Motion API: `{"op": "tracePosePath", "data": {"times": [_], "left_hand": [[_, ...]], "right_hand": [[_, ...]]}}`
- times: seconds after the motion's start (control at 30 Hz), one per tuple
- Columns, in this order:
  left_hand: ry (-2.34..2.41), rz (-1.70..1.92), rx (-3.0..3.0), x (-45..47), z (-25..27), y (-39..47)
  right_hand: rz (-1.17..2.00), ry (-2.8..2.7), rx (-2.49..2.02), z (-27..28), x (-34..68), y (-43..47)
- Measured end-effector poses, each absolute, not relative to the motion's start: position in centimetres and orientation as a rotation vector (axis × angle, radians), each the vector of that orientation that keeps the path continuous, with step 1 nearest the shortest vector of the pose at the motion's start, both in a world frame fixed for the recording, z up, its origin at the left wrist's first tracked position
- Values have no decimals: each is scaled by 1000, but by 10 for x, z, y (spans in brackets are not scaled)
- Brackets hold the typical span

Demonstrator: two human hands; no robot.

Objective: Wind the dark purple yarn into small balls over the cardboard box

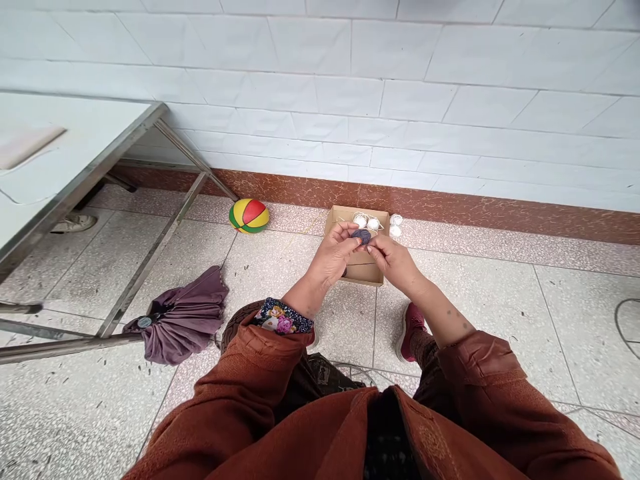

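Note:
A small dark blue-grey ball of yarn (361, 236) sits in the fingers of my left hand (334, 252), which are closed around it. Close beside it, my right hand (395, 260) is held in a pinch at the ball's right edge. What lies between those fingertips, perhaps a strand, is too small to make out. Both hands are above a shallow cardboard box (370, 275). Inside the box, at its far side, rest white yarn balls (373, 224) with pale loose strands. A dark strand crosses the box's bottom.
More white balls (395, 220) lie on the floor right of the box, by the tiled wall (310, 100). A colourful ball (249, 216) and a folded purple umbrella (185, 317) are to the left, near a metal-framed table (100, 113). A cable (620, 327) lies far right.

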State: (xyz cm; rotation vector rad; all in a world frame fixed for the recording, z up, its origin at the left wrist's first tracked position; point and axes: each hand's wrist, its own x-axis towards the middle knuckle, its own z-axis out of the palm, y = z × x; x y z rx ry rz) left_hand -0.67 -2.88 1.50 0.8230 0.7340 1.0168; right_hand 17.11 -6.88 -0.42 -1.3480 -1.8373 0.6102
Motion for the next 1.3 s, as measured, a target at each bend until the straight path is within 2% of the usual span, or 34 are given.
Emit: {"op": "tracePosePath", "data": {"times": [0.2,0.43,0.57,0.77,1.07,1.3], "left_hand": [[910,1058,1004,-5,13,-26],[651,798,1053,-8,17,-34],[602,893,927,-6,17,-33],[837,1072,1040,-8,13,-22],[604,789,1113,-12,16,-30],[762,1029,965,-14,18,-25]], "right_hand": [[607,-1978,-1177,10,170,-77],[505,-1653,-1256,12,183,-64],[541,-1640,-1351,0,178,-62],[566,-1922,-1259,-2,168,-75],[532,-1721,-1288,7,189,-63],[567,-1963,-1239,-6,171,-74]]}}
